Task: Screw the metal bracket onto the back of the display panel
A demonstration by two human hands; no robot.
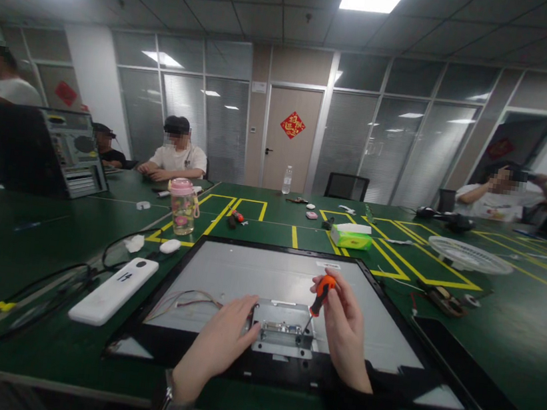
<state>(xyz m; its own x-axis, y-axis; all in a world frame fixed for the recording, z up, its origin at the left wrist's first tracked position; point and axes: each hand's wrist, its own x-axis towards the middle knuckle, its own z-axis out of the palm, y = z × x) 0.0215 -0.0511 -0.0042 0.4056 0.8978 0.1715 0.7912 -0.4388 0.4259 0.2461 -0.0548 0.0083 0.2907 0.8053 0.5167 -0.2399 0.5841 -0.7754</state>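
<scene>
A flat monitor panel (pixel 264 278) with a black frame lies face down in front of me on the green table (pixel 48 229). A small metal board cover (pixel 282 327) sits at its near edge, with thin coloured wires (pixel 185 299) running off to the left. My left hand (pixel 220 342) rests on the panel with its fingertips against the cover's left side, holding nothing. My right hand (pixel 345 332) is closed round an orange-handled screwdriver (pixel 321 294), held upright with its tip down at the cover's right side.
A white power strip (pixel 114 290) and black cables (pixel 40 295) lie to the left. A pink-lidded bottle (pixel 183 206), a green tissue box (pixel 351 237), a white fan grille (pixel 468 255) and an open computer case (pixel 46 148) stand further off. Other people sit around the table's far side.
</scene>
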